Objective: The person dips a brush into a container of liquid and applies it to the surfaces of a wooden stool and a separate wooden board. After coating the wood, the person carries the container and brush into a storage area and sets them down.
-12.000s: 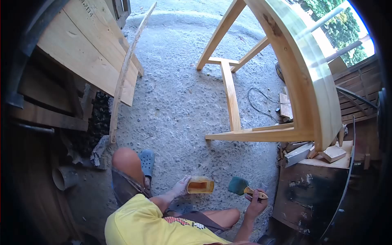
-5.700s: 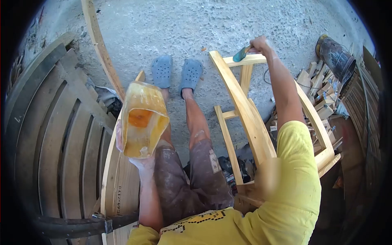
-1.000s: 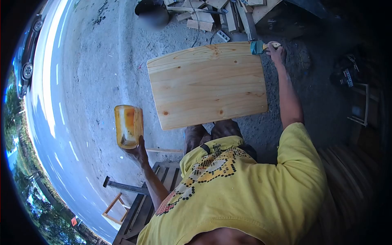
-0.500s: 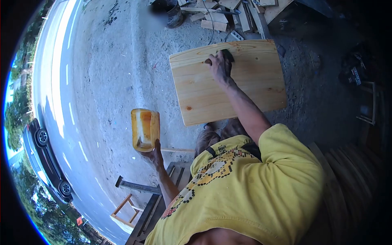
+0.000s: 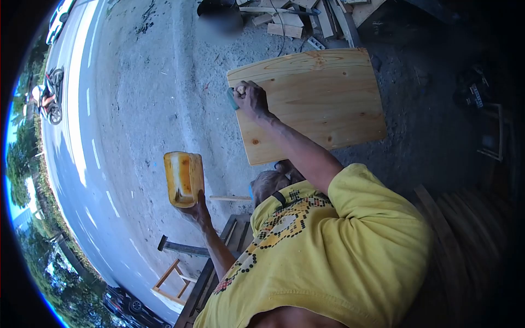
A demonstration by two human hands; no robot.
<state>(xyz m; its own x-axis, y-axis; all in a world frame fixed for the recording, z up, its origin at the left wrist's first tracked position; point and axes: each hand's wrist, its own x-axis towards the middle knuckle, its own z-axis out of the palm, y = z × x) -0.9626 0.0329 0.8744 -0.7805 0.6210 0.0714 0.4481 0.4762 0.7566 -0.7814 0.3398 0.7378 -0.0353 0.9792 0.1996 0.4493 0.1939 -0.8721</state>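
My right hand (image 5: 252, 99) is closed around a paintbrush (image 5: 232, 99). A greenish part of it shows at the left edge of a pale wooden board (image 5: 317, 101), and the fingers hide most of the rest. The board is a wide panel with a curved far edge and several knots. Out to the left, my left hand (image 5: 198, 212) grips the lower end of a cut-open plastic container (image 5: 185, 177). Amber stains coat its inside, and its opening faces up toward me.
Wood offcuts (image 5: 287, 24) and a dark bucket (image 5: 219, 13) lie beyond the board. A power strip (image 5: 315, 44) is near its far edge. At lower left stand a metal bar (image 5: 186, 249) and a small wooden frame (image 5: 170, 281). A motorcycle (image 5: 53, 95) is on the road.
My right hand has swept the brush left across the board to its left edge. My left hand and the container have shifted slightly left and down. The car has moved down the road; a motorcycle has appeared.
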